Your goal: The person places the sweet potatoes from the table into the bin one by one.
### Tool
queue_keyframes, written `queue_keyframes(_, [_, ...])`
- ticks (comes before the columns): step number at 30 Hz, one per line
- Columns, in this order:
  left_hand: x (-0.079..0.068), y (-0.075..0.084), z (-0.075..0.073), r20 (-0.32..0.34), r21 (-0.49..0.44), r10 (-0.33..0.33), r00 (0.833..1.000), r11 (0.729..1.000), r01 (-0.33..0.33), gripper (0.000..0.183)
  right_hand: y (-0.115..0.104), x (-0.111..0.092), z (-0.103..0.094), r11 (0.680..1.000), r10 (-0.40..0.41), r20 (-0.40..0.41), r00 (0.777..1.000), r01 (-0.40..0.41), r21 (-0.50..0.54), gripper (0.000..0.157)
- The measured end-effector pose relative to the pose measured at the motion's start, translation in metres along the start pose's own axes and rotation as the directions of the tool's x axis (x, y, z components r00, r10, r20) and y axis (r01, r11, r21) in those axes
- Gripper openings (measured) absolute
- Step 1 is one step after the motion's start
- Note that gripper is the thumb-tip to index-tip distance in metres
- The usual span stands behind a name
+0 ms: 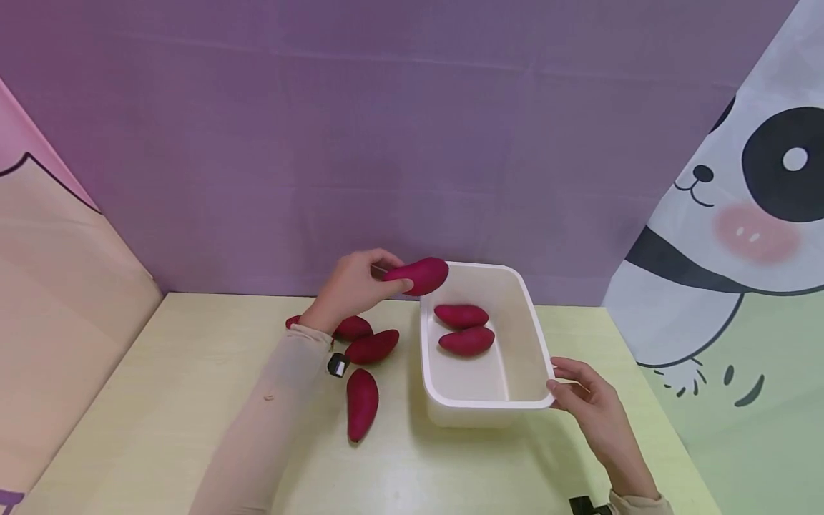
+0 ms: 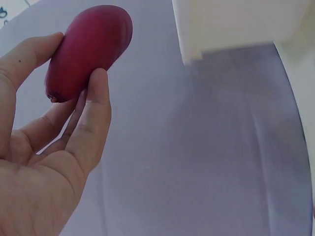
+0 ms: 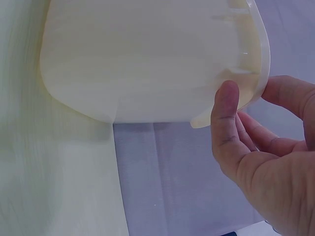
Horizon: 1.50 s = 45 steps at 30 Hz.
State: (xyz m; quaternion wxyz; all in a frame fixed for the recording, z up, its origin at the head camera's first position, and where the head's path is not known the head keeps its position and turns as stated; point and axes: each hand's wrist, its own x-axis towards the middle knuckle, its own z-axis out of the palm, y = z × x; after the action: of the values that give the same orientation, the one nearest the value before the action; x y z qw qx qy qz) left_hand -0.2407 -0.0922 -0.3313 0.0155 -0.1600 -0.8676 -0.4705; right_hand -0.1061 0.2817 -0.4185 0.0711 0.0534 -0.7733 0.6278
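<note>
In the head view my left hand point(image 1: 357, 287) pinches a purple-red sweet potato point(image 1: 421, 275) between thumb and fingers, above the far left corner of a white plastic bin point(image 1: 489, 404). The left wrist view shows this sweet potato point(image 2: 91, 51) tilted in the fingertips. Two sweet potatoes, one at the back point(image 1: 460, 315) and one nearer point(image 1: 466, 341), lie side by side on the bin's floor. My right hand point(image 1: 592, 408) grips the bin's rim at its near right corner. In the right wrist view, the thumb point(image 3: 226, 105) presses the rim's outer side.
Left of the bin, sweet potatoes lie on the pale table point(image 1: 399, 472): one near the front point(image 1: 363, 405), one behind it point(image 1: 373, 347), another point(image 1: 353, 328) partly covered by my left wrist. Red also shows left of that wrist. A purple cloth point(image 1: 412, 157) hangs behind.
</note>
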Motion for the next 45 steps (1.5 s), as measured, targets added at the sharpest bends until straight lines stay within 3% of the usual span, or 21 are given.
queue_keyframes(9, [0.033,0.036,0.041,0.050,-0.025,0.032,0.998,0.999,-0.031,0.034,-0.001,-0.002,-0.001,1.000,0.004,-0.002,1.000,-0.004,0.001,0.037])
queue_keyframes(18, [0.055,0.057,0.083,0.049,0.044,0.047,0.998,0.998,-0.049,0.034,-0.003,-0.002,0.002,1.000,0.011,0.007,1.000,-0.011,0.005,0.038])
queue_keyframes(28, [0.061,0.053,0.111,-0.007,0.086,-0.002,1.000,0.996,0.003,0.034,-0.005,-0.001,0.008,1.000,0.026,0.010,1.000,-0.026,-0.015,0.039])
queue_keyframes(36, [0.059,0.032,0.131,0.003,0.058,-0.067,0.998,0.996,0.067,0.033,-0.003,0.000,0.009,1.000,0.014,0.015,1.000,-0.013,-0.001,0.038])
queue_keyframes(45, [0.061,0.026,0.136,-0.020,0.026,-0.053,0.998,0.998,0.053,0.037,-0.003,-0.001,0.008,1.000,0.012,0.010,1.000,-0.011,-0.006,0.037])
